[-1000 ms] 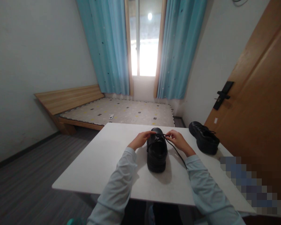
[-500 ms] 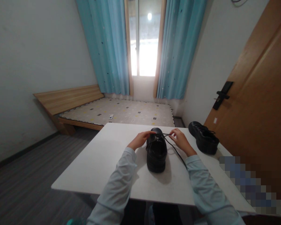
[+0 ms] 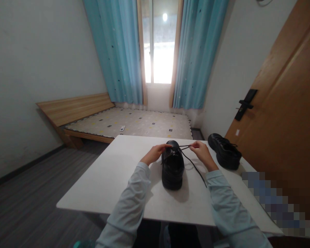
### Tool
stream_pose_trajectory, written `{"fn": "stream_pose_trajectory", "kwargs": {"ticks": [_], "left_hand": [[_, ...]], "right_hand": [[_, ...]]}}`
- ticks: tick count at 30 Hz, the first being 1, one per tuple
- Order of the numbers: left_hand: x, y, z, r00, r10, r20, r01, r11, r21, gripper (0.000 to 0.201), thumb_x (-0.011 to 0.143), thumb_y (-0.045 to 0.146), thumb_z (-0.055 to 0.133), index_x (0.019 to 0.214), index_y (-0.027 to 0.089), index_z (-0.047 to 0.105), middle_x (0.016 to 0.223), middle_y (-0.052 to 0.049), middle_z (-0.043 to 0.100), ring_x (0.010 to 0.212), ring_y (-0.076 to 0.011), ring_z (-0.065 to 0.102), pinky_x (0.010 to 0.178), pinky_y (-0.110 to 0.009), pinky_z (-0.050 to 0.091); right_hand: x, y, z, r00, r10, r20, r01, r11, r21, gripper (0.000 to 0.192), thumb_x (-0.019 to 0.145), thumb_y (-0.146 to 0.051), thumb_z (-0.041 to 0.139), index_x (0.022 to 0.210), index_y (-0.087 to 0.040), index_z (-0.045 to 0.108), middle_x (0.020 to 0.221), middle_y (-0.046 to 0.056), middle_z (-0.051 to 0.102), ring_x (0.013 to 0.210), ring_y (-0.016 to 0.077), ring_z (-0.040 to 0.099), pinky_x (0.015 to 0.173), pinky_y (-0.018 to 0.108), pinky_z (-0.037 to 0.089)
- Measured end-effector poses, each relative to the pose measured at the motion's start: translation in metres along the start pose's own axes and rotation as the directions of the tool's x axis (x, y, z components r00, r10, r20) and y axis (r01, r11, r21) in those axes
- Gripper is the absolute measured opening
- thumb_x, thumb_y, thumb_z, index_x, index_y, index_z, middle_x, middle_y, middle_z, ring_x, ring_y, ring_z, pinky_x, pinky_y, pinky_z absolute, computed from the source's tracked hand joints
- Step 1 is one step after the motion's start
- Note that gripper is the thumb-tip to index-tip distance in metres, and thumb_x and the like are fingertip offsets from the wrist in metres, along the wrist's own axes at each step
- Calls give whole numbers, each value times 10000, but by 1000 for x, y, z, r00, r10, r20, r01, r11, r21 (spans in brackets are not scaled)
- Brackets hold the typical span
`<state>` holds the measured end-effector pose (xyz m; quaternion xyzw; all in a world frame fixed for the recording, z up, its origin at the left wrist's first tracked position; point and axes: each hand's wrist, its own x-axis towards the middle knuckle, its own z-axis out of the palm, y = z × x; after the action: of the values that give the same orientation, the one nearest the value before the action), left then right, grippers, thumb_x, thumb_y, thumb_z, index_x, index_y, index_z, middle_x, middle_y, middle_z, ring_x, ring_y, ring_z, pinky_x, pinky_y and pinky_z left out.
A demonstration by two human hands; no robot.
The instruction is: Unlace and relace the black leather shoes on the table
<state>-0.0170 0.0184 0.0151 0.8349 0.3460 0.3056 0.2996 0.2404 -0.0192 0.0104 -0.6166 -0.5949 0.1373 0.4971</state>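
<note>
A black lace-up shoe (image 3: 172,175) stands on the white table (image 3: 105,179), its toe pointing away from me and its heel towards me. My left hand (image 3: 156,153) is at the left side of the shoe's front, fingers closed by the lacing; the exact grip is partly hidden. Off to the right of the shoe, my right hand (image 3: 199,150) pinches a black shoelace (image 3: 184,146) and holds it taut sideways from the lacing. A loose lace end (image 3: 196,168) trails down across the tabletop towards my right sleeve.
Another black shoe (image 3: 227,155) rests at the table's right edge, close to the wooden door (image 3: 281,113). A pixelated patch covers the table's right side. Beyond the table is a bed (image 3: 144,122) with a white remote (image 3: 122,128) on it, below a curtained window.
My right hand has moved slightly to the right, drawing the lace further out from the shoe. My left hand and the shoe have stayed in place.
</note>
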Motion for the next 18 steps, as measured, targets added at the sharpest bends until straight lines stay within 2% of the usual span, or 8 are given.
{"fn": "stream_pose_trajectory", "kwargs": {"ticks": [3,5,8,10,12,18], "left_hand": [[0,0,0,1000,0,-2,0,1000,-5,384,842,142,416,1156,218,623,1187,-39,644,1102,-176,578,1007,-322,408],[0,0,0,1000,2,0,-2,1000,-10,382,844,149,417,1158,221,622,1190,-37,643,1105,-177,575,1005,-324,409],[0,0,0,1000,4,7,-4,1000,-11,377,849,159,416,1162,212,619,1188,-45,642,1104,-183,573,998,-326,412],[0,1,0,1000,7,9,-7,1000,-12,374,852,162,414,1163,203,618,1188,-51,641,1103,-185,573,993,-327,414],[-1,1,0,1000,11,10,-10,1000,-16,373,853,164,413,1161,203,619,1186,-49,643,1099,-181,574,992,-325,414],[-1,1,-1,1000,9,12,-9,1000,-16,383,846,163,413,1165,217,620,1184,-38,645,1099,-170,573,1001,-319,407]], "right_hand": [[-2,-6,0,996,54,77,-74,956,282,217,647,-350,652,651,-205,490,718,50,677,722,200,636,693,351,494],[-5,-12,1,984,100,150,-157,884,440,245,666,-359,654,708,-209,464,741,48,698,760,201,659,724,359,508],[-10,-21,2,968,113,224,-226,779,585,263,692,-337,650,774,-221,429,755,37,714,797,196,674,792,385,506],[-11,-26,2,963,95,254,-239,738,631,262,705,-322,642,791,-227,413,749,29,713,782,191,677,814,399,502],[-12,-28,1,961,81,264,-237,734,637,255,711,-322,633,799,-231,411,704,10,692,731,184,670,797,402,506],[-10,-25,-1,980,58,192,-153,836,527,226,705,-350,622,776,-221,451,636,-48,569,622,134,588,678,321,493]]}}
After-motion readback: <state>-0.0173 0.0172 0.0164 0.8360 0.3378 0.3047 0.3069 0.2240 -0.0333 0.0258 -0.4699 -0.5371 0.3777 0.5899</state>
